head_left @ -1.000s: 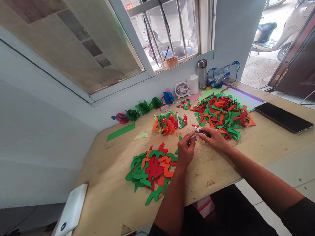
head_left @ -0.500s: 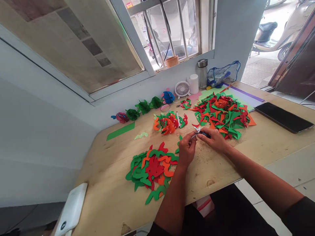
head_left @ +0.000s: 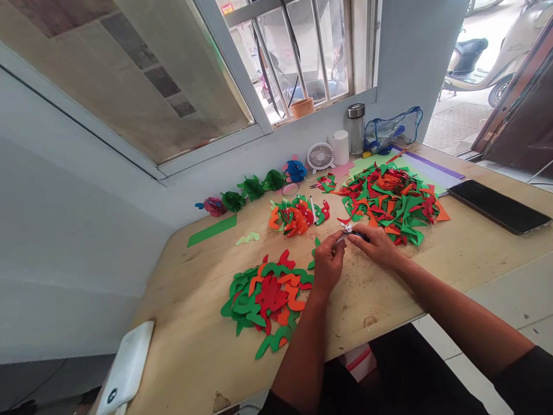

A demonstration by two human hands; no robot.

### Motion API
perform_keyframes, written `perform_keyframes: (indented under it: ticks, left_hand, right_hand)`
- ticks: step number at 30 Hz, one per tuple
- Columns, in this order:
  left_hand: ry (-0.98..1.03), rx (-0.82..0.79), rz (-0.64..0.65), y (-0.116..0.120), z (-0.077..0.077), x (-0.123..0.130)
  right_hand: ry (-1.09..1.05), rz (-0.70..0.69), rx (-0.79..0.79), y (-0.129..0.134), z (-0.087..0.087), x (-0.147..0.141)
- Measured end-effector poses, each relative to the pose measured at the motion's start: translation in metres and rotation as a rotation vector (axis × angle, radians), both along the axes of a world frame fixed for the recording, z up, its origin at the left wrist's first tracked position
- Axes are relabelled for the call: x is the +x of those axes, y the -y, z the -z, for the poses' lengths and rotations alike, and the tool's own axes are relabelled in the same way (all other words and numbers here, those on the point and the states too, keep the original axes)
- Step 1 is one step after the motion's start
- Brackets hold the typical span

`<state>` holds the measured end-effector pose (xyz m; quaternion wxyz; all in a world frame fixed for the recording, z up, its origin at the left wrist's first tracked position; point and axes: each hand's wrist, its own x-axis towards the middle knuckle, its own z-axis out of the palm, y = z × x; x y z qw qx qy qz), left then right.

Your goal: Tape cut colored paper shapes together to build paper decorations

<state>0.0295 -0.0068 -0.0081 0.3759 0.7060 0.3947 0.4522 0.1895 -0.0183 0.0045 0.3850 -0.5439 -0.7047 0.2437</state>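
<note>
Pinching a small white piece [head_left: 346,227] in my left hand [head_left: 328,262], I grip a slim dark-handled tool [head_left: 362,236] in my right hand [head_left: 378,245], its long axis running crosswise toward my left fingertips, which are nearer the piece. Both sit inward of the pale wooden table's [head_left: 185,300] near edge, beside the red, green and orange scrap heap [head_left: 391,199]; I can read no label.

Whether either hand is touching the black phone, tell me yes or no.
No, the black phone lies on the table, well apart from the left hand and the right hand.
</note>
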Motion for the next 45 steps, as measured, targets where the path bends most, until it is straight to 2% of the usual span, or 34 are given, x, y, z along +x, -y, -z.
perform_keyframes:
  ticks: [10,15,20,28,45]
  left_hand:
    - [0.007,0.001,0.003,0.0005,0.0002,-0.0003]
    - [0.081,-0.053,0.027,0.001,0.0018,0.0005]
    - [0.121,-0.116,-0.015,0.0007,0.0028,0.0002]
    - [0.265,-0.209,0.018,-0.0015,0.002,0.0029]
    - [0.18,-0.162,0.064,-0.0016,0.0044,0.0032]
  right_hand:
    - [-0.008,0.042,0.001,0.0001,0.0012,-0.0012]
    - [-0.018,0.068,0.005,0.0002,0.0013,-0.0016]
    - [0.008,0.138,0.014,0.0001,0.0004,-0.0011]
    - [0.035,0.129,-0.01,0.0016,-0.0013,-0.0026]
    - [0.085,0.125,0.009,0.001,0.0037,-0.0037]
